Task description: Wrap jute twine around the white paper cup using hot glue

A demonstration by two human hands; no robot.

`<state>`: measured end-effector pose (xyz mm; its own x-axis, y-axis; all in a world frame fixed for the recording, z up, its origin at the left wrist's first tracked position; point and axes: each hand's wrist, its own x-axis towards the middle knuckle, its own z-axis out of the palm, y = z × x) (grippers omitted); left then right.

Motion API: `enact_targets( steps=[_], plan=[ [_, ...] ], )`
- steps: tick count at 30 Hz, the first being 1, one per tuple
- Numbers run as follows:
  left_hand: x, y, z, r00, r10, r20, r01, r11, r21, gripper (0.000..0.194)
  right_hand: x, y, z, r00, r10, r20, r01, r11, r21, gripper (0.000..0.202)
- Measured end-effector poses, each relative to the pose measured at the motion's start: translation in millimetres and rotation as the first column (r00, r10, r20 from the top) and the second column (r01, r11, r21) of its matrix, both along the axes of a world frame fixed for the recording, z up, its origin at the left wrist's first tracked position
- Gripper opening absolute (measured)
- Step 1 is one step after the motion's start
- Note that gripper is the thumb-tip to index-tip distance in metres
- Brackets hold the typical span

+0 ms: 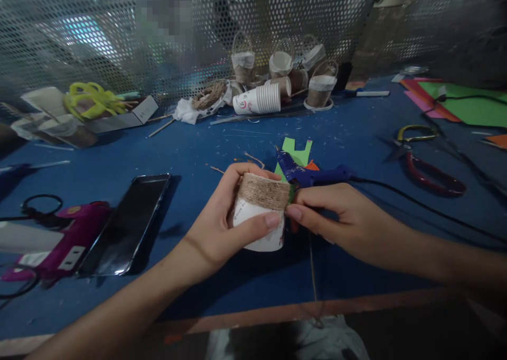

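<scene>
My left hand (222,222) is wrapped round a white paper cup (255,233), its thumb pressed on the near side. Brown jute twine (264,192) is wound in close rows round one end of the cup. At the cup's right side, the thumb and forefinger of my right hand (336,214) pinch at the twine. A loose strand of twine (312,267) hangs from there past the table's front edge. Just behind the hands, a blue glue gun (312,174) rests on a cut piece of green paper (295,151).
A phone (129,225) and a magenta glue gun (75,238) lie at the left. Red-and-yellow-handled scissors (430,164) and coloured sheets (471,103) are at the right. Stacked paper cups (259,100) and small twine-wrapped baskets (320,90) stand at the back by a perforated metal screen (190,43).
</scene>
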<state>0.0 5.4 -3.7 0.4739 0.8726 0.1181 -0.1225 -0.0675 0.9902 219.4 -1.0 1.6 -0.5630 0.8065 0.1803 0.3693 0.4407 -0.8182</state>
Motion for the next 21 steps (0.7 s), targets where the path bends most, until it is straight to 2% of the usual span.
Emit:
enact_targets(
  steps=[8,21],
  plan=[
    [0.3,-0.5,0.0,0.999,0.006,0.033,-0.005,1.000,-0.023,0.038,1.3,0.9,0.9,0.999,-0.013,0.045,0.005,0.986,0.164,0.036],
    [-1.8,-2.5,-1.3,0.997,-0.022,0.073,0.025,0.999,-0.044,0.039,-0.2,1.2,3.1,0.999,-0.002,0.032,-0.002,0.988,0.152,0.035]
  ],
)
